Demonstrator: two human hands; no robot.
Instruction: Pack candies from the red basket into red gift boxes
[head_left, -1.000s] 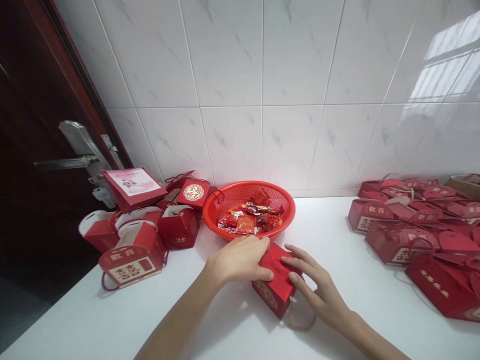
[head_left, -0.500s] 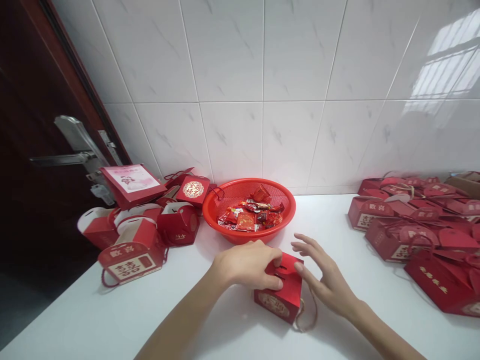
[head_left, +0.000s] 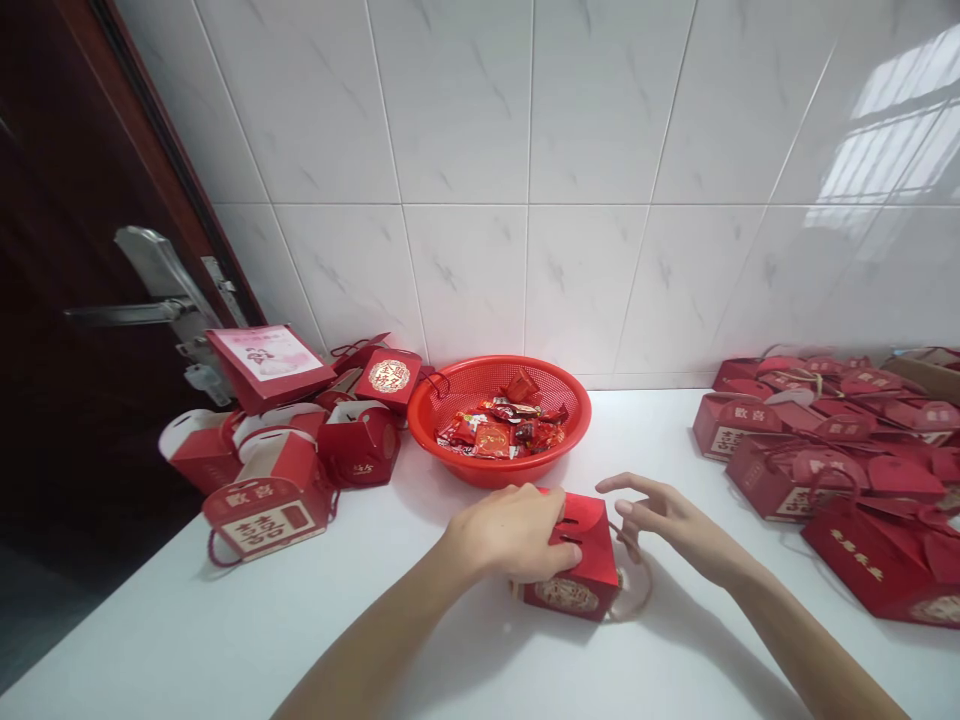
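Observation:
A small red candy box [head_left: 589,540] with a gold round emblem on its front sits on the white table, its lid closed and slotted on top. My left hand [head_left: 506,535] lies over its left side, thumb and fingers bent onto the lid and gripping it. Beside the box's right side is my right hand [head_left: 667,520], thumb and forefinger apart and the lower fingers curled near the cord. That twisted cord handle [head_left: 645,590] loops out from the box's right side; whether a fingertip touches it I cannot tell. Just behind stands a red plastic basket [head_left: 427,425] with wrapped candies [head_left: 493,440].
Open red boxes [head_left: 262,520] are piled at the left, near a dark door with a metal handle [head_left: 131,313]. Several folded red boxes [head_left: 862,550] stand in rows at the right. A tiled wall [head_left: 465,280] borders the white table [head_left: 420,640] at the back.
The box has turned slightly and shifted a little right, with my left hand still on it. My right hand has drawn away to the right from the lid, its fingers more curled.

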